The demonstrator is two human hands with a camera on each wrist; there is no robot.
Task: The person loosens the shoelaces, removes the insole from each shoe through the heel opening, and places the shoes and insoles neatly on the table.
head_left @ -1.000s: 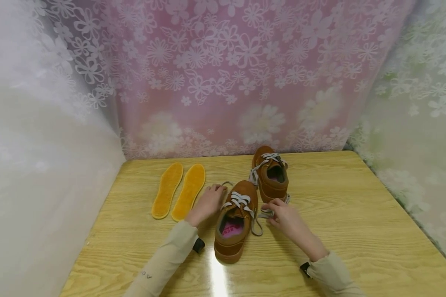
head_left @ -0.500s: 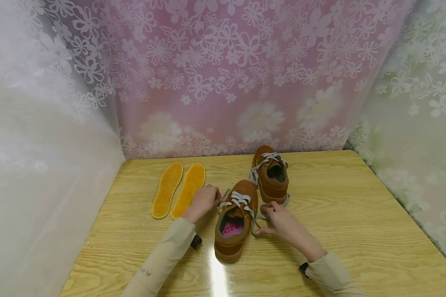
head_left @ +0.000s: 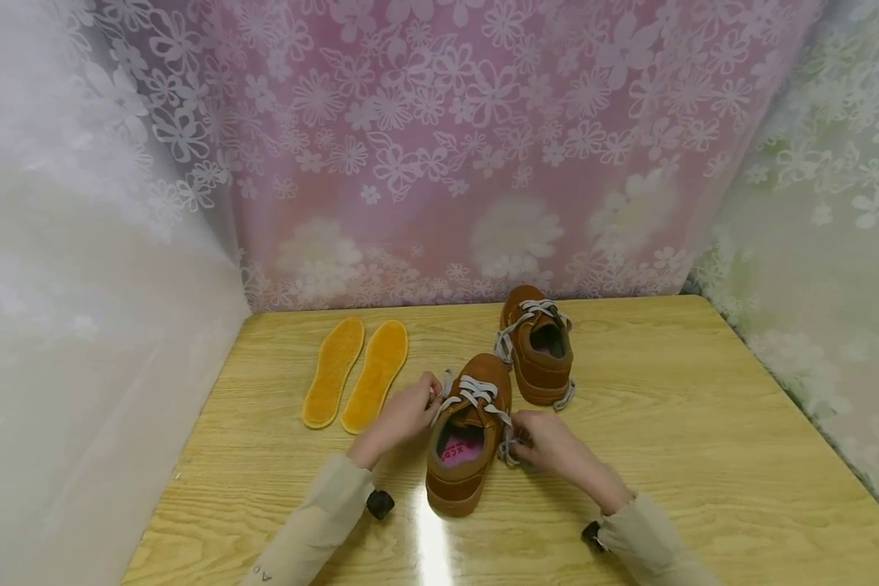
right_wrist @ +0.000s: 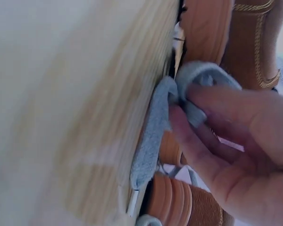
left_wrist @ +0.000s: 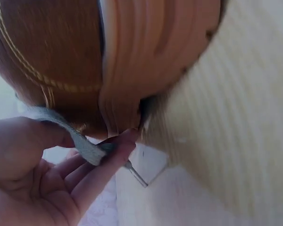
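A brown lace-up shoe (head_left: 489, 368) stands upright between the two hands, its heel towards me and a pink lining showing inside. On its left side the left hand (head_left: 404, 411) holds one end of the grey shoelace (left_wrist: 86, 149); the lace runs over the thumb to the fingers, and a metal tip sticks out past them. The right hand (head_left: 553, 443), close against the shoe's right side, pinches the other lace end (right_wrist: 151, 134), which is looped at the fingertips, its metal-tipped end along the table. Where the laces pass behind the fingers is hidden.
Behind and to the right stands the matching brown shoe (head_left: 542, 381), laces loose at its sides. Two yellow insoles (head_left: 334, 370) lie left of the left hand on the wooden table (head_left: 666, 407). A pink floral curtain (head_left: 439, 203) borders the table's back edge.
The right hand has moved left, close to the near shoe, gathering the lace at its side. The left hand has drawn its lace end slightly nearer me. The shoes stay put.
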